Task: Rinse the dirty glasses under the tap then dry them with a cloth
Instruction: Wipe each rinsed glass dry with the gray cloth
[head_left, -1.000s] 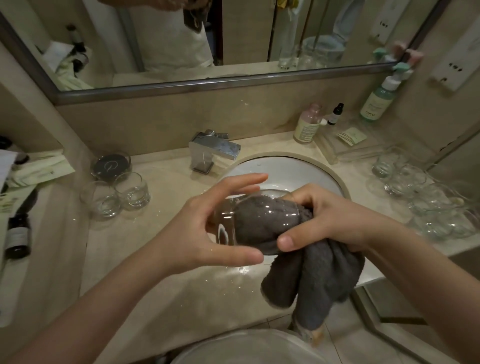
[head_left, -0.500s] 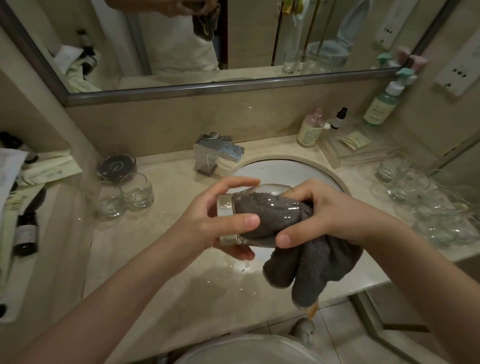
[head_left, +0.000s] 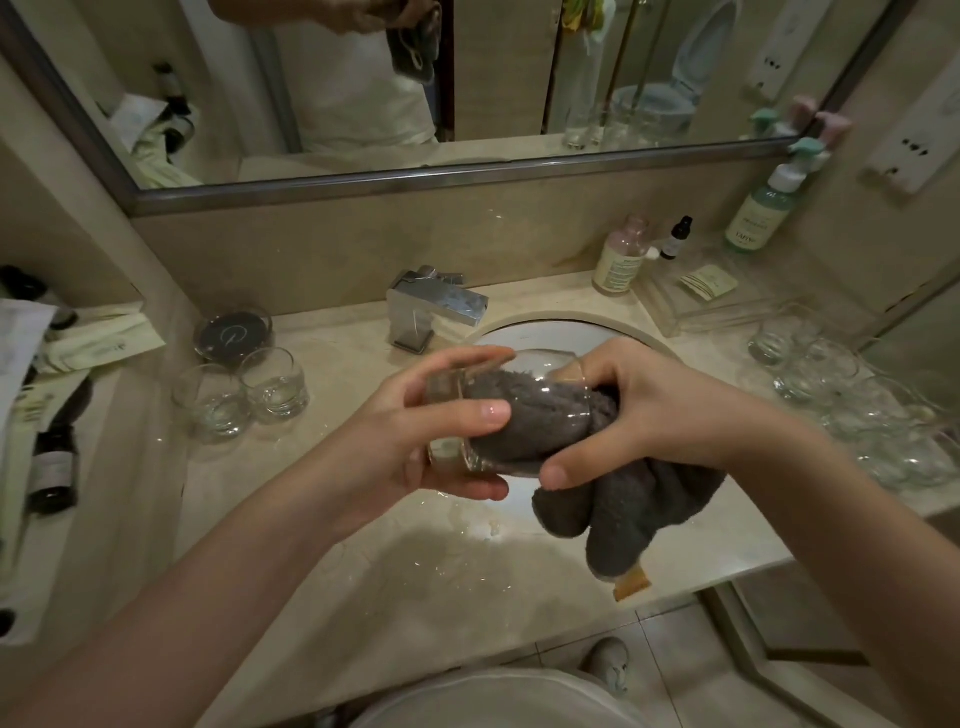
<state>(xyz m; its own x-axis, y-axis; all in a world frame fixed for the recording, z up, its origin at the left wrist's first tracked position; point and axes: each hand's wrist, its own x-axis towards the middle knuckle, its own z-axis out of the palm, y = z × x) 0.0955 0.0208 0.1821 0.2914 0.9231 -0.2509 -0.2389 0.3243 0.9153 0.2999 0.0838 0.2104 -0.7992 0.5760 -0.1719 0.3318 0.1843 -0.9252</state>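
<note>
Gripping the base of a clear glass tumbler (head_left: 498, 410) on its side, my left hand (head_left: 415, 447) holds it above the sink basin (head_left: 550, 338). My right hand (head_left: 654, 410) pinches the grey cloth (head_left: 623, 499) stuffed into its mouth. Two tumblers (head_left: 244, 392) stand left of my left hand, more glasses (head_left: 852, 400) right of my right.

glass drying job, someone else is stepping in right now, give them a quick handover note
Left hand grips the base end of the glass, held on its side over the sink.
Right hand holds the grey cloth stuffed into the glass mouth; the rest hangs below.
Tap shows no water running.
Two glasses stand left of the tap; a cluster of glasses sits on the right.
Left: finish drying this one and set it down. Which of the others are done, I cannot tell.
</note>
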